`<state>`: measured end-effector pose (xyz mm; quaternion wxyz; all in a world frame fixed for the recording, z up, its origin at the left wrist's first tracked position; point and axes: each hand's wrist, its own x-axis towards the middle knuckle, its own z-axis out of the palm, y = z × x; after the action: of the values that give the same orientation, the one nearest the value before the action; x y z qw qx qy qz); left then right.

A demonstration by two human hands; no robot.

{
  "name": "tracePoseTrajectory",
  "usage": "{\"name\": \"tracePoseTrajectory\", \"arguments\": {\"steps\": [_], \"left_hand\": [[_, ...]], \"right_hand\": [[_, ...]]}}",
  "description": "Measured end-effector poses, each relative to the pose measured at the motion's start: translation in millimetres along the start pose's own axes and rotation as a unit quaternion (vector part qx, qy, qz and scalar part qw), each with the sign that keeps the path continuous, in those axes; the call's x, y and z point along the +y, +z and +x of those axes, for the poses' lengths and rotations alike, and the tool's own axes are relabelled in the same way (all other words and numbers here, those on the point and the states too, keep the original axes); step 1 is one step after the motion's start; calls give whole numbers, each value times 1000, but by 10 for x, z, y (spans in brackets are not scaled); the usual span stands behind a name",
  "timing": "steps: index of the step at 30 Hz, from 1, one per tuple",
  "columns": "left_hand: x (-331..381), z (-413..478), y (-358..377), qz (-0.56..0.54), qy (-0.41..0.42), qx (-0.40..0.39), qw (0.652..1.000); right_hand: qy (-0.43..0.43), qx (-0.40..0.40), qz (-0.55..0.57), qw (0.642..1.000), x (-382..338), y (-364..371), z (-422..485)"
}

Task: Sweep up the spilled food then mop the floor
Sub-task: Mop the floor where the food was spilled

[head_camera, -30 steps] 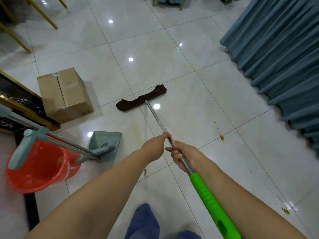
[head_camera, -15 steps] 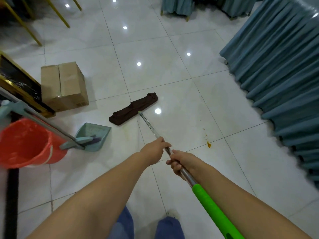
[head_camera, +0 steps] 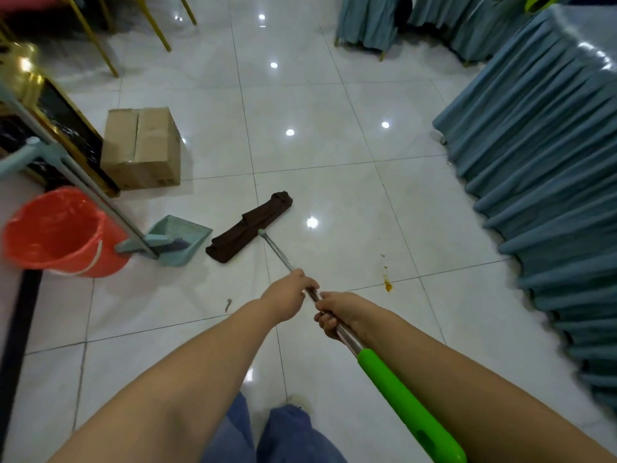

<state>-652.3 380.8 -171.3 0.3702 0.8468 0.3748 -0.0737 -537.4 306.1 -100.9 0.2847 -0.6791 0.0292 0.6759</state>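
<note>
Both hands, left hand (head_camera: 289, 297) ahead of right hand (head_camera: 337, 314), grip the mop (head_camera: 248, 227) by its steel shaft: light, stiff pole, limp cloth head dragging flat on the floor (head_camera: 334, 182).

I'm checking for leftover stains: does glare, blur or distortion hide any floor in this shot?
Head view: round light reflections dot the glossy floor, one beside the mop head; the orange stain lies outside glare, fairly sharp; red bucket and blue table skirt smear at the edges; tile lines bow.
</note>
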Motion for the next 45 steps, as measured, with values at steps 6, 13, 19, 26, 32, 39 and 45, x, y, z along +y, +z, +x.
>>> {"name": "tracePoseTrajectory", "arguments": {"steps": [6,13,19,26,32,39,45], "left_hand": [[46,-298,239,-24,-11,26,999],[-48,-798,399,-33,-16,44,998],[-243,-1421,548,-50,-24,45,997],[-326,-2091,719,-71,-23,35,997],[-287,-2423,832,-77,-28,33,996],[-361,-2596,879,-135,-68,42,988],[-435,-2503,753,-312,-143,61,937]], "right_hand": [[9,10,-36,999,226,-10,-175],[9,14,-70,997,646,212,-348],[19,20,-114,993,1177,587,-556],[16,31,-134,990,1745,880,-869],[-2,46,-124,991,2075,932,-1073],[-7,31,-143,989,2156,1050,-1005],[-22,22,-136,990,1938,1123,-769]]}}
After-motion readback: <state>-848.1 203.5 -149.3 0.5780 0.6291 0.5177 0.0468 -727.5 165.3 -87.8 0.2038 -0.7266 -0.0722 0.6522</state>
